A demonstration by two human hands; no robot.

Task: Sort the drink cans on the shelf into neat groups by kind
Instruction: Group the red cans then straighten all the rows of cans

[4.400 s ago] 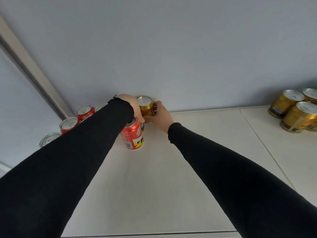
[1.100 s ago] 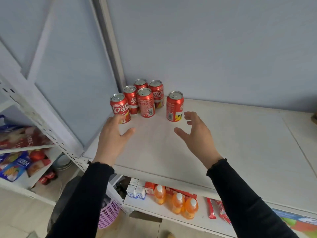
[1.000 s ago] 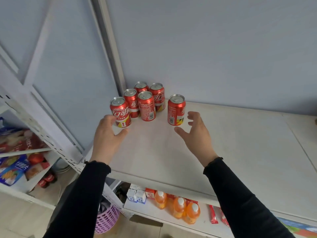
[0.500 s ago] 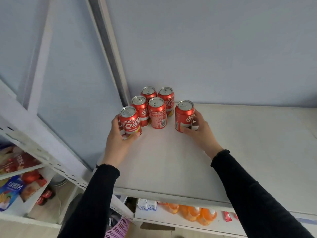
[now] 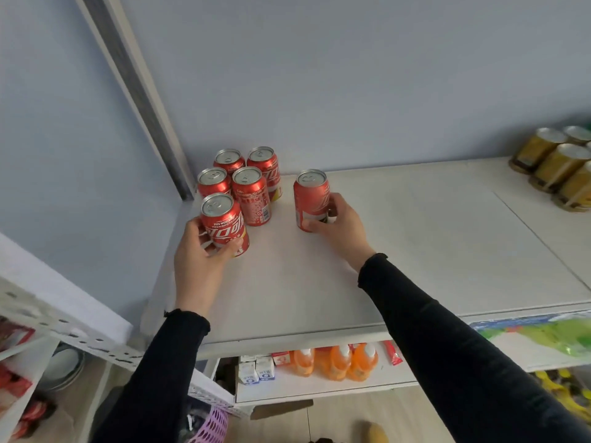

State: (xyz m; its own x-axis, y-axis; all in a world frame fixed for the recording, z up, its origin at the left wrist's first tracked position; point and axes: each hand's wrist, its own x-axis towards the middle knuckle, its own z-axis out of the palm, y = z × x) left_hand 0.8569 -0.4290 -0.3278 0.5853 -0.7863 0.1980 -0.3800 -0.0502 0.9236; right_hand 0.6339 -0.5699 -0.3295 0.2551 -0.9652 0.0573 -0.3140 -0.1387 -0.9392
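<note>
Several red cola cans stand upright in the shelf's back left corner, a tight cluster (image 5: 246, 180) near the wall. My left hand (image 5: 204, 254) grips the frontmost red can (image 5: 224, 223) at the left. My right hand (image 5: 339, 227) holds a separate red can (image 5: 311, 199) standing a little to the right of the cluster. Several gold cans (image 5: 558, 166) stand grouped at the shelf's far right against the wall.
The white shelf board (image 5: 399, 251) stretches between the two groups, with a seam at the right. A grey upright post (image 5: 137, 91) runs up at the left. Below sit orange bottles (image 5: 335, 361), small cartons (image 5: 256, 372) and a purple basket (image 5: 212, 426).
Both hands went from open above the shelf to gripping a red can each. The view swung right, bringing the gold cans into sight.
</note>
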